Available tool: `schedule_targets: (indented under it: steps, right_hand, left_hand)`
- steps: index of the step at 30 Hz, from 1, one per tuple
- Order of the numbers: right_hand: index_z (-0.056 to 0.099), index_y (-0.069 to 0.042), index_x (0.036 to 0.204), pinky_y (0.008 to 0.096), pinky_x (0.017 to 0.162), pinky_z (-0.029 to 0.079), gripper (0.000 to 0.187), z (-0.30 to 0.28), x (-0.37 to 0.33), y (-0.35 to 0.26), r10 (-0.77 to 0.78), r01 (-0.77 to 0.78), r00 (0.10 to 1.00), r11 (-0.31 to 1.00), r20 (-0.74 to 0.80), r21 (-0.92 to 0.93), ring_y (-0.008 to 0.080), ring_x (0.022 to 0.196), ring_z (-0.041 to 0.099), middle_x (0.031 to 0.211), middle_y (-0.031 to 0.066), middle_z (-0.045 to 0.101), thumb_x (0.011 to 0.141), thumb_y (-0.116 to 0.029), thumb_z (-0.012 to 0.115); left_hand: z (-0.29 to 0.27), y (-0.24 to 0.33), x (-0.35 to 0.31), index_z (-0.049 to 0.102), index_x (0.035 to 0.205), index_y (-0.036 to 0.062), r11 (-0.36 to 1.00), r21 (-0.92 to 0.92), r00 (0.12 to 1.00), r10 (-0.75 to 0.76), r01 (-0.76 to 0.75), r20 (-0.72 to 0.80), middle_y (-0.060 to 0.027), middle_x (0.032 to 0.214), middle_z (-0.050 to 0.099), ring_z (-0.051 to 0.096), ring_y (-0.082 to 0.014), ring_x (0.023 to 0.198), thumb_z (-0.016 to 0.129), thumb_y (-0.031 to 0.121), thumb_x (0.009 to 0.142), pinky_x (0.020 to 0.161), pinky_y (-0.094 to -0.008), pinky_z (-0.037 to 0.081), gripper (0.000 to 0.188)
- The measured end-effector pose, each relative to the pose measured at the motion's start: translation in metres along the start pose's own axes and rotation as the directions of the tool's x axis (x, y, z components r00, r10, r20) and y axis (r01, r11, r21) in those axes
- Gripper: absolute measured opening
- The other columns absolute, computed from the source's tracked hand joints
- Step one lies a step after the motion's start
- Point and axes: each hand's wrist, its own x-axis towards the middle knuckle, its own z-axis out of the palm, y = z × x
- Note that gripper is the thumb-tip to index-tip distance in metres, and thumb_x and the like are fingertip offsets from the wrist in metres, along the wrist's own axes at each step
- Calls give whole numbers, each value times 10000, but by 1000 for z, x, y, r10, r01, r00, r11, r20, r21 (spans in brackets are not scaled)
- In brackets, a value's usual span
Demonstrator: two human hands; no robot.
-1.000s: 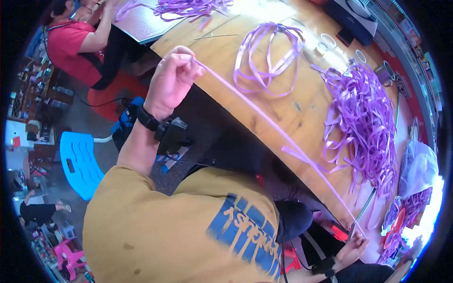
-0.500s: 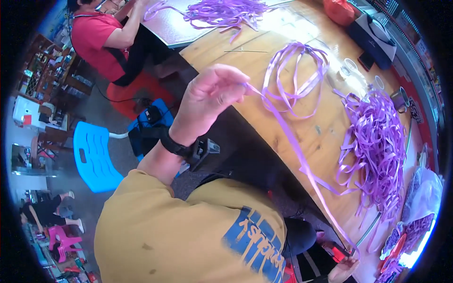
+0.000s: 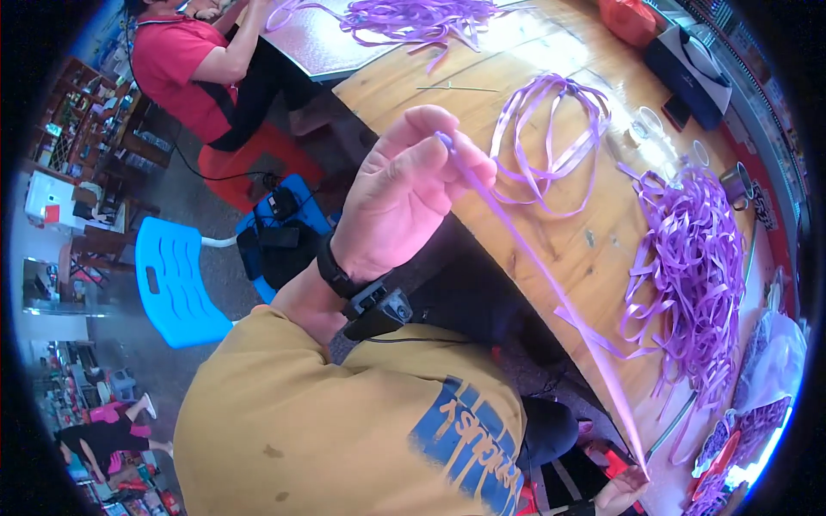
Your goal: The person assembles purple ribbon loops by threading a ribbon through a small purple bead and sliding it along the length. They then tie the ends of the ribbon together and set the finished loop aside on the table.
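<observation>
A narrow purple ribbon [image 3: 592,344] stretches in a straight line between my two hands. My left hand [image 3: 404,185] is raised in front of the table edge and pinches the ribbon's upper end between thumb and fingers, a small purple tip showing above them. At the lower right, my right hand [image 3: 621,492] grips the other part of the ribbon at its fingertips. A short ribbon tail branches off midway, over the table. Beneath the taut ribbon, a loose coil of purple ribbon [image 3: 551,146] lies on the wooden table, and a large heap of purple ribbons [image 3: 693,267] spreads to the right.
The wooden table [image 3: 594,236] also bears a thin stick [image 3: 456,89], a mug [image 3: 736,185] and a dark box [image 3: 688,73]. Another ribbon pile [image 3: 422,19] lies at the far end, near a seated person in red [image 3: 181,73]. A blue chair [image 3: 179,284] stands left.
My left hand has shifted slightly right and turned, showing more palm. The ribbon is pulled straighter. My right hand has moved slightly left. A person in the background at lower left has moved.
</observation>
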Motion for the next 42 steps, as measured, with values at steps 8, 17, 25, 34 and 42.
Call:
schedule_targets:
  steps: [8, 17, 25, 34, 42]
  right_hand:
    - [465, -98, 728, 253, 640, 353, 186, -19, -6, -10, -112, 163, 984, 872, 137, -462, 105, 601, 394, 604, -32, 347, 888, -188, 492]
    - [390, -95, 696, 261, 550, 286, 287, 33, -13, -10, 206, -197, 976, 972, 65, -129, 116, 575, 308, 628, -6, 273, 950, -227, 410]
    - [443, -91, 763, 262, 628, 330, 219, 39, -2, 2, 211, -236, 968, 950, 139, 203, 107, 555, 298, 626, -20, 312, 951, -201, 456]
    - [548, 34, 1031, 352, 902, 446, 206, 35, -17, 4, 36, 1, 995, 926, -91, 377, 223, 927, 585, 958, 122, 620, 935, -129, 465]
    - [471, -11, 834, 267, 581, 319, 152, 51, -21, 1, 39, -131, 986, 783, 162, 609, 120, 599, 327, 644, 4, 311, 940, -120, 464]
  left_hand:
    - [-2, -4, -6, 523, 1060, 75, 991, 119, 993, 54, -66, 100, -35, 793, 586, 578, -202, 809, 587, 224, 881, 758, -359, 457, 242]
    - [3, -7, -14, 546, 1021, 57, 989, 145, 995, -22, 8, 93, -41, 771, 574, 564, -188, 764, 591, 204, 872, 700, -332, 441, 214]
    - [-26, 4, -2, 531, 1103, 60, 921, -326, 975, -219, 215, 25, -51, 996, 599, 544, -164, 1008, 507, 147, 917, 936, -362, 388, 207]
    - [-40, -1, 22, 420, 1139, -67, 785, -589, 940, -320, 195, -115, -30, 752, 420, 438, -159, 725, 387, 11, 893, 751, -323, 391, 260]
    - [-43, 2, 31, 423, 1109, -75, 836, -507, 958, -281, 211, -65, -29, 745, 396, 386, -136, 664, 396, -21, 894, 641, -275, 337, 223]
